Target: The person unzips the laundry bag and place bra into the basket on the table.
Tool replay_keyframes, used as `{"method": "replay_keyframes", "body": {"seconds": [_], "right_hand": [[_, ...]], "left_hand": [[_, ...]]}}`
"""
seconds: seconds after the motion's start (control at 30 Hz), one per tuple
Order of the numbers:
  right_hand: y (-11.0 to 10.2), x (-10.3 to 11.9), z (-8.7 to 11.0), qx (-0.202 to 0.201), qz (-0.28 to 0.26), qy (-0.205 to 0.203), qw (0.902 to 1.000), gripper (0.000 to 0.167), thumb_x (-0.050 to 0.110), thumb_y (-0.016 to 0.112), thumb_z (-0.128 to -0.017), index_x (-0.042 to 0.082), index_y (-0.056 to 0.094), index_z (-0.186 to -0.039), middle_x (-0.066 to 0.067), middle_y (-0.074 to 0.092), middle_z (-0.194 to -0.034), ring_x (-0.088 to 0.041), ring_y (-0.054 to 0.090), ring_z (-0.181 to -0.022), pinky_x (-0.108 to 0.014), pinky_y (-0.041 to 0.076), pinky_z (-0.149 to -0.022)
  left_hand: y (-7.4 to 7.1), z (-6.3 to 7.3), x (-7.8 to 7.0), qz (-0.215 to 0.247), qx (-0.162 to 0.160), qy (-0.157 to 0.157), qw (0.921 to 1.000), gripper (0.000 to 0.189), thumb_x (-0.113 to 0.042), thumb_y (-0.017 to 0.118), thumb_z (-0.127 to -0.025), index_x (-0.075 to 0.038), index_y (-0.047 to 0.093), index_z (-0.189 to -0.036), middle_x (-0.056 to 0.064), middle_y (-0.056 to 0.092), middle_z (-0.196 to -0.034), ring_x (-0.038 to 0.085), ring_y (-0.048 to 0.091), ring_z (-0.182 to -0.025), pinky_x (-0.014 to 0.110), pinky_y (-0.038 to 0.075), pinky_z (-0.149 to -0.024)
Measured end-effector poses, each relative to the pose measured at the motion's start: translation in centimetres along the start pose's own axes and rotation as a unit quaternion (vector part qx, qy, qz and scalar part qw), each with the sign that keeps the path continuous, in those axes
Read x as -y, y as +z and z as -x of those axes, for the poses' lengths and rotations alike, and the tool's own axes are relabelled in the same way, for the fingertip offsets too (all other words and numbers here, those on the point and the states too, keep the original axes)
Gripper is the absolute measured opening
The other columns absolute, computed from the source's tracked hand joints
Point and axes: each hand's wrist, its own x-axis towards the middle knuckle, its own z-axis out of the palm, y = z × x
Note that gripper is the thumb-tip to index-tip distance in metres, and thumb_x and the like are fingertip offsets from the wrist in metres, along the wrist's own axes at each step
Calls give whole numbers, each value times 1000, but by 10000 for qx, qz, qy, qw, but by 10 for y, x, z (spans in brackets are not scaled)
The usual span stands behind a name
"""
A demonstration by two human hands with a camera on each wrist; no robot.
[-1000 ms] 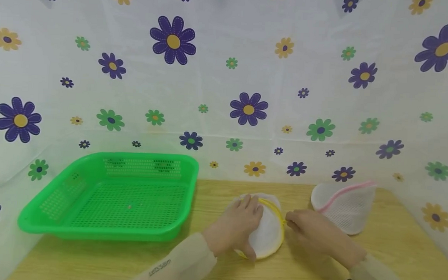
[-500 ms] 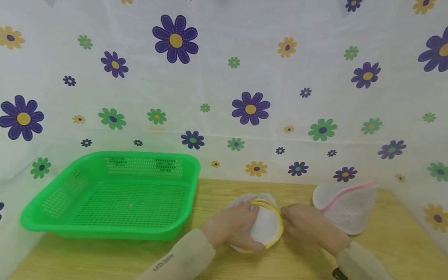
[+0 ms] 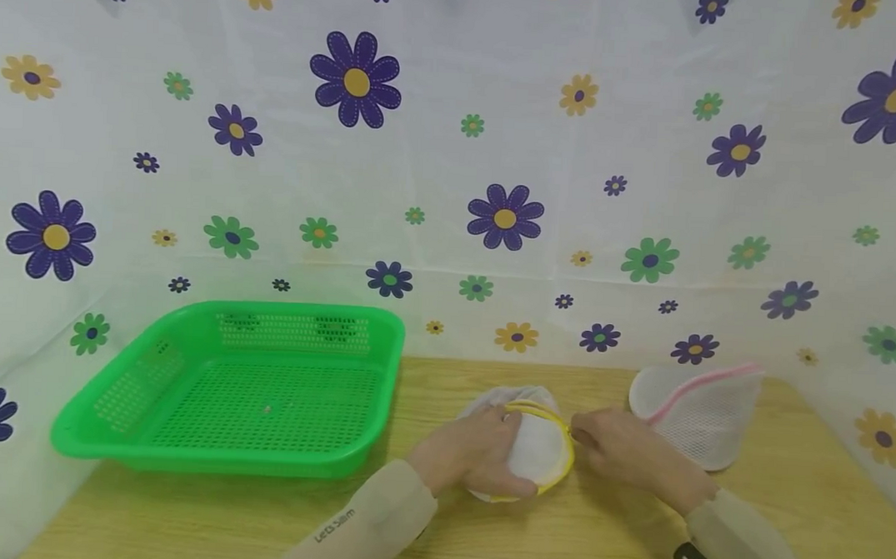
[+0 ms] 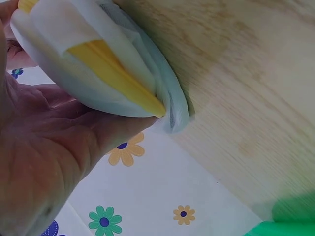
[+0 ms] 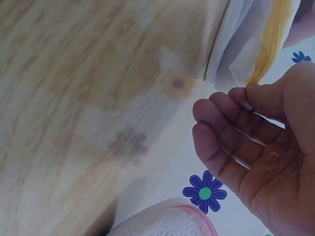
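Observation:
A white mesh laundry bag (image 3: 538,448) with a yellow zipper lies on the table, slightly right of centre in the head view. My left hand (image 3: 470,454) grips its left side, the thumb along the near edge and the other fingers partly hidden. Seen from the left wrist, the bag (image 4: 83,54) bulges and its yellow zipper band (image 4: 110,71) runs across it. At the bag's right edge, my right hand (image 3: 624,450) pinches the zipper's end between thumb and index finger. In the right wrist view the yellow zipper (image 5: 273,44) leads down to those fingertips; the pull itself is mostly covered.
Behind my right hand stands another white mesh bag (image 3: 700,420) with a pink zipper. A green perforated plastic basket (image 3: 222,463) sits on the left of the wooden table (image 3: 452,538). A flower-printed white sheet (image 3: 438,171) closes off the back and sides.
My left hand has moved from lying spread over the bag to gripping its side, and the bag now bulges more. The right hand went leftward, then slightly back right, staying at the zipper's end.

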Motion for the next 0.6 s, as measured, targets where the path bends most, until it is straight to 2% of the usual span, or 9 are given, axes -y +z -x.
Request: {"method": "replay_keyframes", "body": {"seconds": [0.23, 0.6], "right_hand": [[-1, 2, 3, -19, 139, 22, 9999, 28, 5, 62, -94, 19, 52, -71, 12, 43, -62, -1, 39, -60, -21, 38, -57], [1, 4, 8, -29, 161, 160, 9997, 30, 5, 61, -93, 20, 49, -69, 13, 38, -60, 0, 35, -58, -19, 34, -54]], "left_hand": [[0, 1, 0, -17, -172, 44, 9998, 86, -64, 69, -76, -8, 51, -139, 9, 61, -130, 17, 56, -118, 31, 55, -93], [0, 1, -1, -63, -207, 77, 9997, 83, -63, 70, -76, -7, 53, -135, 8, 63, -125, 15, 58, -111, 29, 54, -94]]}}
